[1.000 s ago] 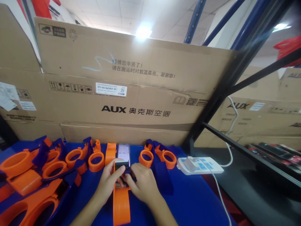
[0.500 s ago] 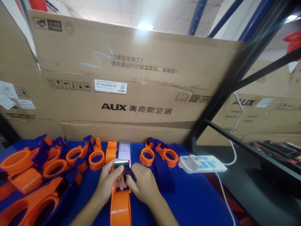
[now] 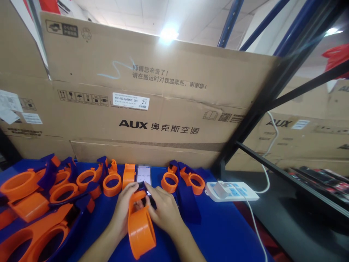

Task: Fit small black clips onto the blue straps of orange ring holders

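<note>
Between my two hands is an orange tape dispenser, its wide ring toward me and its dark cutter end pointing away. My left hand wraps around its left side near the cutter end. From the right, my right hand is closed on the same end, fingers partly hidden behind the dispenser. Just beyond my hands lies a phone showing a timer. Beside the phone stands another orange dispenser. To its left is an orange ring-shaped dispenser.
More orange and blue dispensers are heaped at the left of the blue table. Two others lie right of the phone. A white power strip with cables sits at the right. A large cardboard box stands behind, beside a black rack post.
The dispenser in my hands has tilted and turned, so its ring now shows more from the side and its cutter end faces away. My right hand has shifted its grip.
</note>
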The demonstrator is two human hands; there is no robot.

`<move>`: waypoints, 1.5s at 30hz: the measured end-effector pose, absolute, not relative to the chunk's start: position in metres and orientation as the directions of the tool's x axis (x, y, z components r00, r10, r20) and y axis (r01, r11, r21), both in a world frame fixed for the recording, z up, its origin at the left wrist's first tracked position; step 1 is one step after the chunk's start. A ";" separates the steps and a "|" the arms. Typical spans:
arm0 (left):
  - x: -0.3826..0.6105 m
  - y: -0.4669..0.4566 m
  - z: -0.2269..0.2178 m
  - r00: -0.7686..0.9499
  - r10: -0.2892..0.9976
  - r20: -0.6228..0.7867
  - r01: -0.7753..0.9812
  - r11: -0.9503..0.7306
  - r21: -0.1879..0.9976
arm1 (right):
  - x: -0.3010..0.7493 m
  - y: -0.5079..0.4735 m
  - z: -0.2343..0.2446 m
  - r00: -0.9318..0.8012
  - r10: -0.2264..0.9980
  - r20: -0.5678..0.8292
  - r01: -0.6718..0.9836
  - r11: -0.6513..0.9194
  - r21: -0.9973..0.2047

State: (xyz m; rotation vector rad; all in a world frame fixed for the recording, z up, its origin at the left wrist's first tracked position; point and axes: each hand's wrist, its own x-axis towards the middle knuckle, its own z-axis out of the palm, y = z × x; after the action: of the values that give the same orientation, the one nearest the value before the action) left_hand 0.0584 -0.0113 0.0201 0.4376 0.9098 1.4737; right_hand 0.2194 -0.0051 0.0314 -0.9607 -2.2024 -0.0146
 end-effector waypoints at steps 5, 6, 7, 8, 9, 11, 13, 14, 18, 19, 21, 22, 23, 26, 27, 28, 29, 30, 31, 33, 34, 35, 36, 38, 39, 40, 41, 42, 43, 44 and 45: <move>0.062 -0.017 0.028 -0.129 0.954 -0.269 -0.682 0.111 0.723 | 0.216 -0.005 0.024 -0.445 0.644 0.622 0.679 0.696 -0.235; 0.062 -0.018 0.031 -0.117 0.957 -0.264 -0.685 0.115 0.719 | 0.215 -0.005 0.022 -0.437 0.641 0.631 0.682 0.693 -0.232; 0.063 -0.019 0.034 -0.098 0.962 -0.255 -0.689 0.119 0.714 | 0.214 -0.005 0.020 -0.431 0.636 0.640 0.683 0.694 -0.229; 0.063 -0.019 0.038 -0.077 0.967 -0.241 -0.693 0.122 0.710 | 0.213 -0.005 0.019 -0.430 0.629 0.647 0.678 0.698 -0.228; 0.063 -0.020 0.040 -0.056 0.973 -0.226 -0.695 0.124 0.708 | 0.212 -0.005 0.017 -0.434 0.623 0.651 0.669 0.707 -0.230; 0.062 -0.021 0.044 -0.029 0.978 -0.205 -0.693 0.129 0.710 | 0.211 -0.005 0.015 -0.441 0.612 0.656 0.646 0.724 -0.241; 0.062 -0.022 0.045 -0.027 0.978 -0.208 -0.686 0.133 0.715 | 0.210 -0.006 0.014 -0.444 0.610 0.656 0.631 0.733 -0.255; 0.061 -0.022 0.045 -0.029 0.976 -0.214 -0.682 0.137 0.718 | 0.210 -0.006 0.013 -0.444 0.610 0.656 0.628 0.734 -0.257; 0.060 -0.020 0.039 -0.019 0.976 -0.218 -0.663 0.151 0.733 | 0.211 -0.005 0.012 -0.458 0.614 0.643 0.625 0.737 -0.258; 0.060 -0.020 0.037 -0.019 0.977 -0.215 -0.655 0.150 0.741 | 0.212 -0.005 0.012 -0.458 0.615 0.642 0.625 0.736 -0.259; 0.059 -0.018 0.033 -0.041 0.979 -0.199 -0.630 0.129 0.766 | 0.214 -0.004 0.014 -0.454 0.614 0.646 0.620 0.738 -0.266; 0.058 -0.017 0.031 -0.055 0.980 -0.190 -0.617 0.116 0.778 | 0.215 -0.003 0.016 -0.447 0.613 0.652 0.612 0.741 -0.277; 0.058 -0.017 0.029 -0.061 0.982 -0.180 -0.603 0.107 0.790 | 0.217 -0.003 0.018 -0.441 0.613 0.656 0.599 0.745 -0.293; 0.054 -0.016 0.023 -0.023 0.989 -0.143 -0.516 0.111 0.849 | 0.222 -0.003 0.024 -0.427 0.626 0.652 0.556 0.751 -0.357; 0.053 -0.015 0.021 -0.007 0.992 -0.126 -0.470 0.108 0.876 | 0.223 -0.004 0.026 -0.427 0.633 0.646 0.547 0.750 -0.373; 0.051 -0.015 0.019 0.005 0.995 -0.104 -0.419 0.097 0.903 | 0.224 -0.004 0.028 -0.431 0.637 0.639 0.538 0.750 -0.384; 0.049 -0.014 0.017 0.010 0.997 -0.081 -0.371 0.079 0.925 | 0.225 -0.005 0.029 -0.435 0.639 0.635 0.530 0.751 -0.393; 0.047 -0.013 0.016 0.009 0.998 -0.058 -0.332 0.058 0.942 | 0.226 -0.006 0.030 -0.438 0.639 0.632 0.521 0.753 -0.400; 0.046 -0.013 0.014 0.010 0.999 -0.035 -0.303 0.036 0.952 | 0.226 -0.007 0.031 -0.439 0.640 0.631 0.513 0.755 -0.409; 0.044 -0.012 0.012 0.022 1.000 0.006 -0.267 0.000 0.964 | 0.226 -0.008 0.031 -0.431 0.647 0.628 0.501 0.751 -0.430; 0.043 -0.012 0.012 0.031 0.999 0.023 -0.255 -0.015 0.967 | 0.225 -0.008 0.031 -0.423 0.654 0.627 0.499 0.746 -0.441; 0.043 -0.012 0.011 0.040 0.998 0.039 -0.245 -0.028 0.969 | 0.224 -0.008 0.030 -0.416 0.660 0.626 0.496 0.742 -0.452; 0.042 -0.012 0.011 0.049 0.997 0.053 -0.238 -0.040 0.970 | 0.223 -0.008 0.029 -0.410 0.663 0.626 0.493 0.738 -0.460; 0.043 -0.012 0.010 0.065 0.995 0.075 -0.232 -0.058 0.971 | 0.222 -0.008 0.026 -0.400 0.665 0.631 0.487 0.737 -0.468; 0.042 -0.012 0.009 0.073 0.994 0.084 -0.236 -0.065 0.970 | 0.221 -0.009 0.026 -0.393 0.663 0.637 0.484 0.738 -0.470; 0.042 -0.012 0.009 0.082 0.992 0.093 -0.244 -0.071 0.967 | 0.220 -0.010 0.026 -0.387 0.662 0.641 0.481 0.739 -0.472; 0.041 -0.012 0.009 0.093 0.991 0.101 -0.257 -0.074 0.963 | 0.219 -0.011 0.027 -0.380 0.663 0.645 0.477 0.738 -0.477; 0.040 -0.012 0.009 0.107 0.989 0.105 -0.284 -0.071 0.956 | 0.219 -0.013 0.029 -0.369 0.669 0.645 0.470 0.733 -0.492; 0.038 -0.011 0.010 0.136 0.985 0.107 -0.329 -0.057 0.943 | 0.218 -0.015 0.032 -0.354 0.683 0.639 0.456 0.723 -0.519; 0.036 -0.011 0.011 0.179 0.978 0.105 -0.386 -0.028 0.922 | 0.218 -0.017 0.037 -0.337 0.703 0.626 0.433 0.706 -0.560; 0.034 -0.010 0.012 0.230 0.968 0.102 -0.446 0.012 0.895 | 0.218 -0.019 0.041 -0.322 0.727 0.606 0.399 0.685 -0.609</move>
State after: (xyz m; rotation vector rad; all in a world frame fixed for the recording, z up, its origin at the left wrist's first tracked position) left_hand 0.0336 -0.0102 0.0121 1.0065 0.6697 1.2416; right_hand 0.2179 -0.0188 0.0411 -0.8726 -1.9518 0.4370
